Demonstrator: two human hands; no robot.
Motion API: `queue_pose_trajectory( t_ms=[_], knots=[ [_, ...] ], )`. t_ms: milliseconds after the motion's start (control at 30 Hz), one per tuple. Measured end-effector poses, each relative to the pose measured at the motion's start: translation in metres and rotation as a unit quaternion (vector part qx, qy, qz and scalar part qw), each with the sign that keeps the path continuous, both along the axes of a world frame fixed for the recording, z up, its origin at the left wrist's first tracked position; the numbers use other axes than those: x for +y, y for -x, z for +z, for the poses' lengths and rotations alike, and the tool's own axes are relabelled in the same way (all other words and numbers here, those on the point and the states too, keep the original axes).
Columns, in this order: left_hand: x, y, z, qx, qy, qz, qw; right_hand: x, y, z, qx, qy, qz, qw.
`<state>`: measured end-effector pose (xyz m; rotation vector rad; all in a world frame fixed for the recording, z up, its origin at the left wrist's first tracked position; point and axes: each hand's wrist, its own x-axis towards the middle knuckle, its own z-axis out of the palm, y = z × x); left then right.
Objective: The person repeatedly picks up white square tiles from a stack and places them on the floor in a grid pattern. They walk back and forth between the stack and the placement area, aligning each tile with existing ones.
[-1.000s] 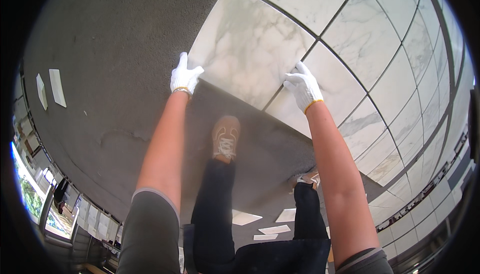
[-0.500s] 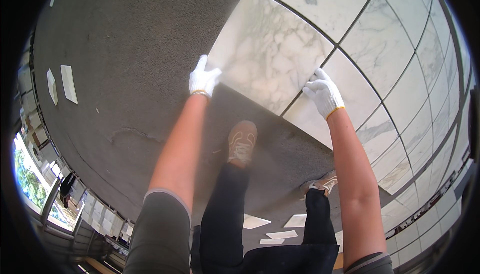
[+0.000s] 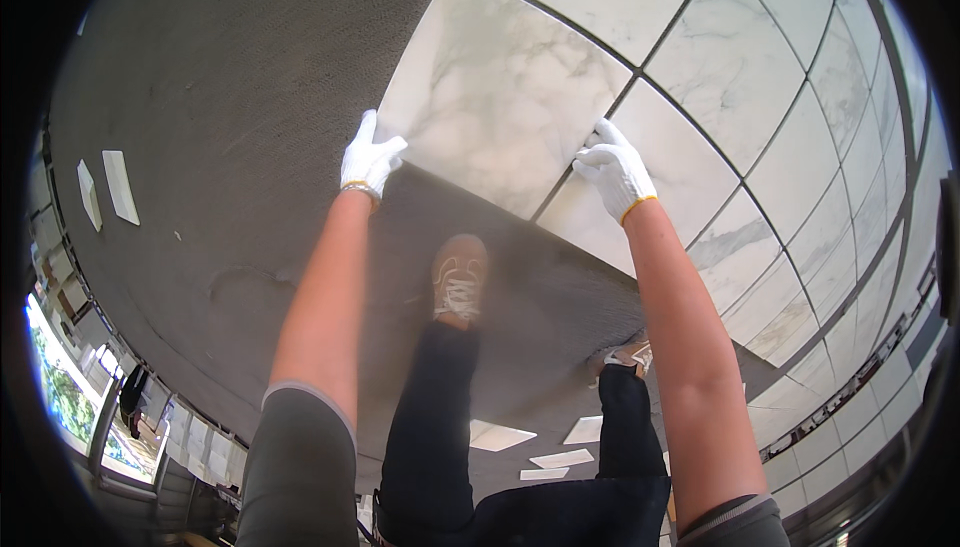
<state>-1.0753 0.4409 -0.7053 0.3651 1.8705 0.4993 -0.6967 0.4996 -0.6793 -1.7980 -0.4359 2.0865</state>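
Observation:
A large white marble-veined floor tile (image 3: pixel 495 97) lies on the grey mortar bed, beside other laid tiles. My left hand (image 3: pixel 370 159), in a white glove, grips the tile's near left corner. My right hand (image 3: pixel 615 169), also gloved, presses on the tile's near right corner where it meets the neighbouring tile (image 3: pixel 670 162). Both arms stretch out straight in front of me. My left foot (image 3: pixel 458 279) in a tan shoe stands on the grey bed just below the tile.
Laid marble tiles (image 3: pixel 790 77) with dark joints cover the right side. Grey combed mortar (image 3: pixel 230 97) covers the left. Small white pieces (image 3: pixel 120 185) lie on the mortar at far left, and several more (image 3: pixel 500 435) lie behind my legs. My right foot (image 3: pixel 625 357) is near the tile row.
Both hands and the tile edge have shifted slightly right and down in the view. The hands stay on the same two corners of the tile.

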Motion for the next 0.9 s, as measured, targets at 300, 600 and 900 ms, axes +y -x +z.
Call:
queue_pose_trajectory(
  t_ms=[300,600,900],
  knots=[
    [-0.084,-0.067,0.044,-0.06,-0.017,0.158,0.985,-0.052,0.003,0.014,-0.021,-0.064,-0.026,0.997],
    [-0.232,-0.132,0.197,-0.172,0.105,0.248,0.948,-0.322,-0.132,0.112,0.205,-0.028,-0.076,0.975],
    [-0.356,-0.053,0.383,-0.111,0.169,0.298,0.933,-0.235,-0.16,0.365,-0.022,0.123,-0.201,0.971]
  ],
)
